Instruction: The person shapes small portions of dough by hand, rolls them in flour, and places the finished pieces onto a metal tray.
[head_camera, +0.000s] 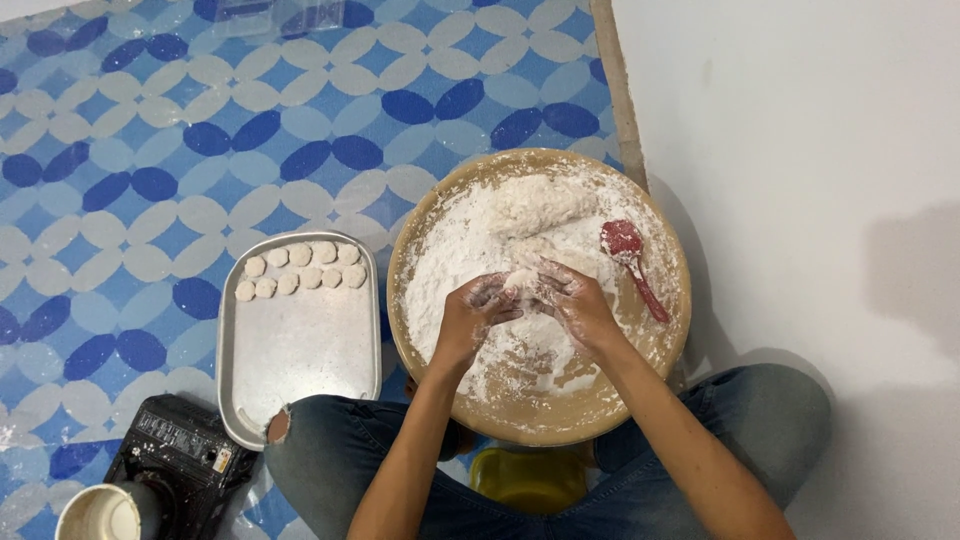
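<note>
**Both hands closed on a dough piece over the floured tray**

Left hand and right hand meet at the centre of the round wooden tray, fingers curled inward around a small piece of dough pressed between them. Both hands are dusted white.

Just beyond the fingertips lies a larger dough lump, resting in a bed of loose flour that covers most of the tray's far half. A red spoon lies in the flour to the right of the right hand, handle pointing toward the person.

Left of the round tray, just beside it, sits a metal tray with two rows of small flat dough discs along its far end. The floor has blue patterned tiles.
</note>
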